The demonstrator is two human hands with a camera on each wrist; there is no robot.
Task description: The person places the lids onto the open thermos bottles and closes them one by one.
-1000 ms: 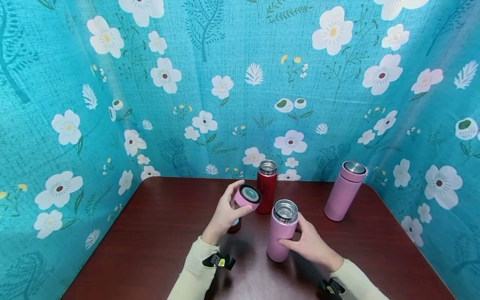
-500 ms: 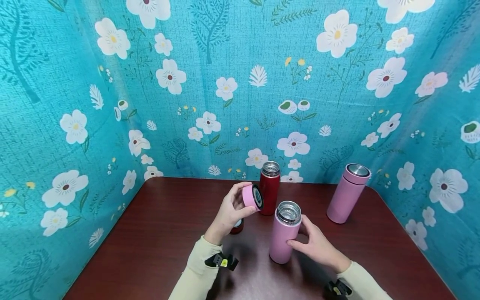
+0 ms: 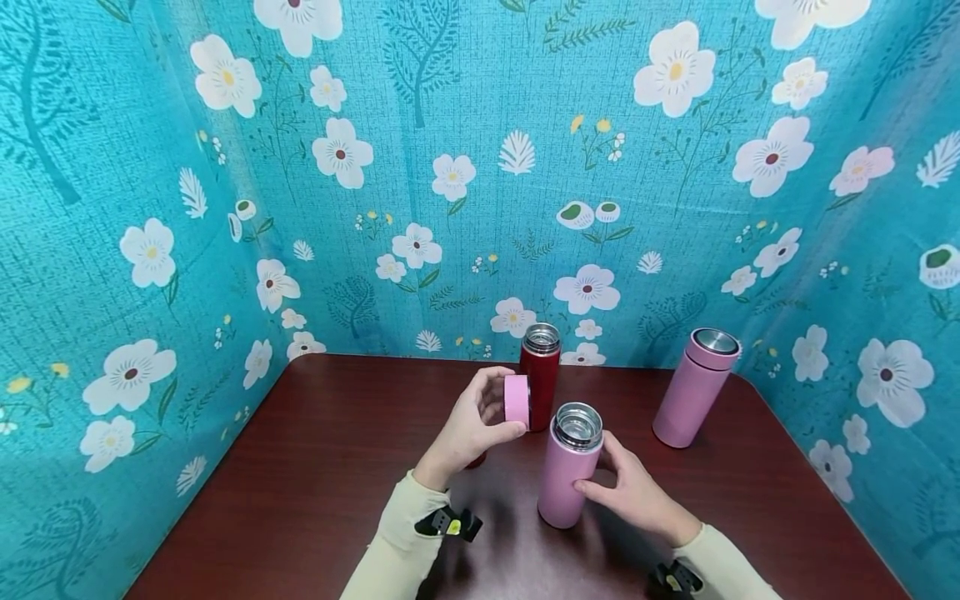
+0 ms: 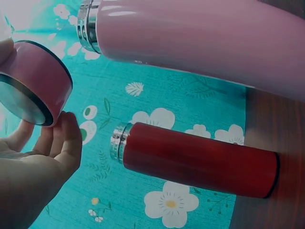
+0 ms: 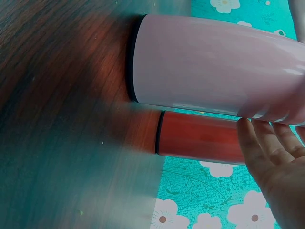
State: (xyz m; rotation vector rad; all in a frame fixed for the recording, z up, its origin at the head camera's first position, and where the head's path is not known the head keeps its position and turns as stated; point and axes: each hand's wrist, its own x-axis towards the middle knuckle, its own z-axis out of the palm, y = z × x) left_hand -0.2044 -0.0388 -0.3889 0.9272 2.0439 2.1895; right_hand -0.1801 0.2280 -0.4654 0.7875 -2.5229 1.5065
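My left hand [image 3: 497,408] pinches a pink lid [image 3: 516,401] between thumb and fingers, on edge, just left of the open steel mouth of a pink bottle [image 3: 567,479]. My right hand [image 3: 600,471] wraps that upright bottle's lower right side on the table. The left wrist view shows the pink lid [image 4: 37,83], its inside facing my palm, with the pink bottle [image 4: 190,43] and a red bottle [image 4: 195,160] beyond. In the right wrist view my fingers [image 5: 267,152] lie against the pink bottle [image 5: 209,67].
An uncapped red bottle [image 3: 538,377] stands just behind the lid. A capped pink bottle [image 3: 693,387] stands at the back right. A dark red lid [image 3: 476,459] lies mostly hidden under my left hand. Floral blue cloth walls [image 3: 225,250] enclose the brown table [image 3: 315,467].
My left hand has turned the pink lid from inside-up to on edge and brought it a little nearer the pink bottle's mouth. My right hand keeps its hold.
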